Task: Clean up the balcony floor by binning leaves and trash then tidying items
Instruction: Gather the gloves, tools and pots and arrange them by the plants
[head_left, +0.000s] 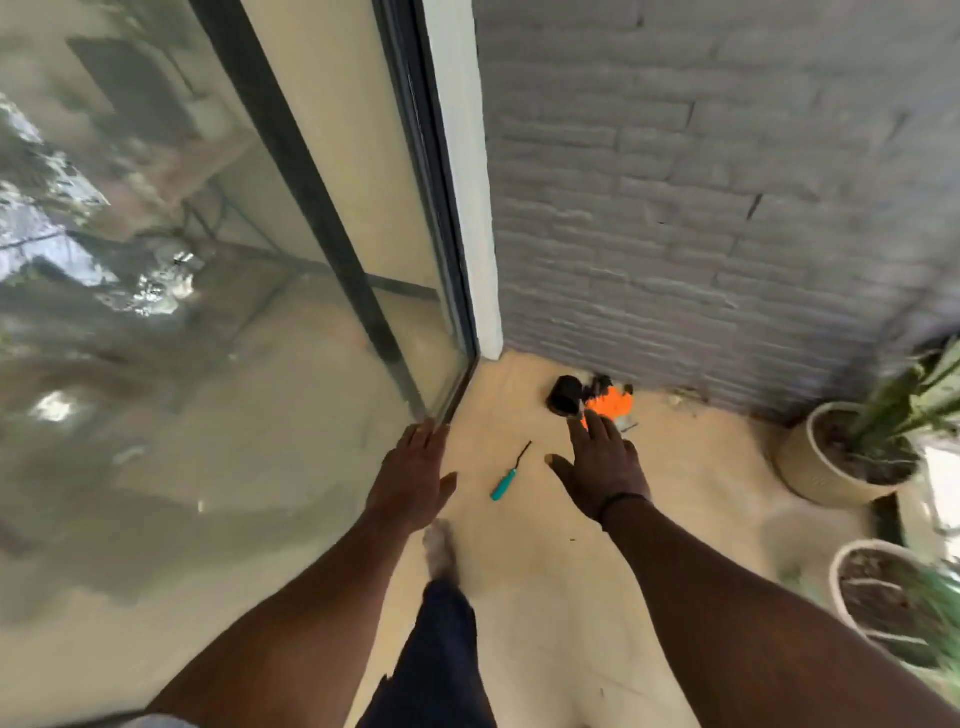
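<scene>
Both hands are spread and empty, the left hand (410, 470) near the glass door (208, 312) and the right hand (602, 467) stretched toward the far orange item (610, 401), probably to collect it, with the teal-handled tool (505, 483) lying between them.

A pale beige floor (545, 597) runs up to a grey painted brick wall (727, 182) at the far edge. To the left stands a large glass sliding door (182, 312) with a dark frame (306, 171), its pane reflecting trees and daylight. A white strip of trim (467, 182) separates door from brick. Along the floor's right edge sit two cream plant pots (810, 467), each with green leaves, the nearer one blurred.
</scene>
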